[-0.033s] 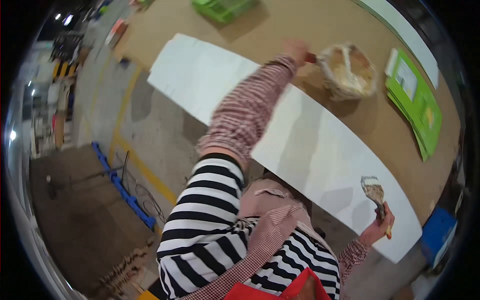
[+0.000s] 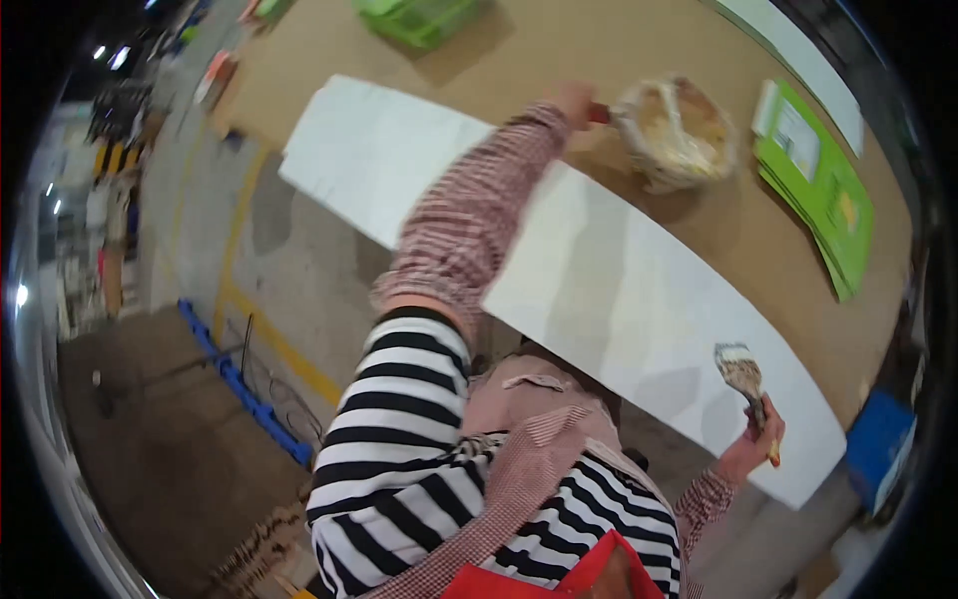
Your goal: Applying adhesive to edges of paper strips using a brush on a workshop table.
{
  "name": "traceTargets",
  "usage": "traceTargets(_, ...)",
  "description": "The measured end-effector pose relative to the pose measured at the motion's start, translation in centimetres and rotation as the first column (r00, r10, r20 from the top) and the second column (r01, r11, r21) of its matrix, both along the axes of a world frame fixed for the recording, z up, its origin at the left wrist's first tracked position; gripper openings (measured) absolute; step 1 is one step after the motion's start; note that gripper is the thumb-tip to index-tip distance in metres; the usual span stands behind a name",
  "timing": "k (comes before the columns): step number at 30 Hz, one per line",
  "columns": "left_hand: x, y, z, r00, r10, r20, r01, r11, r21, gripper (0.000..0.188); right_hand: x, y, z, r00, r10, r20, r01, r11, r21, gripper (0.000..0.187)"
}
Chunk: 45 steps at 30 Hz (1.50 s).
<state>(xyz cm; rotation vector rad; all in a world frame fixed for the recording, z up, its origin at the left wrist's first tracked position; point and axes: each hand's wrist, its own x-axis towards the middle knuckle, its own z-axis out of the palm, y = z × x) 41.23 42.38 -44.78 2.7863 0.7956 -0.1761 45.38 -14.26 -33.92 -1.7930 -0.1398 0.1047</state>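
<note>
My left hand, slightly blurred, reaches across the white panel and is closed around the dark red handle of a pot. Crinkled clear plastic lines the pot, which has a pale yellowish substance inside and a whitish strip across its mouth. Low on the right, my right hand grips a flat paintbrush by its handle. Its bristles point up and away over the panel's right end, and white and brown residue coats its head. The left fingers are partly hidden.
A brown tabletop lies under the panel and pot. Green packages lie right of the pot, with a green basket at the far edge. A blue box stands beyond the panel's right end. Cables and a blue rail lie on the left floor.
The whole view has shifted a little, so the table, pot and panel appear slightly farther left. Both hands keep their hold on the pot's handle and the paintbrush.
</note>
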Motion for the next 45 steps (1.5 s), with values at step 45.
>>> traceTargets(45, 18.6, -20.7, -5.4, 0.984, -0.104, 0.147, 0.180, 0.502, -0.846, 0.037, 0.3, -3.2, -7.3, 0.888, -0.412, -0.205, 0.398, 0.462, 0.793, 0.038)
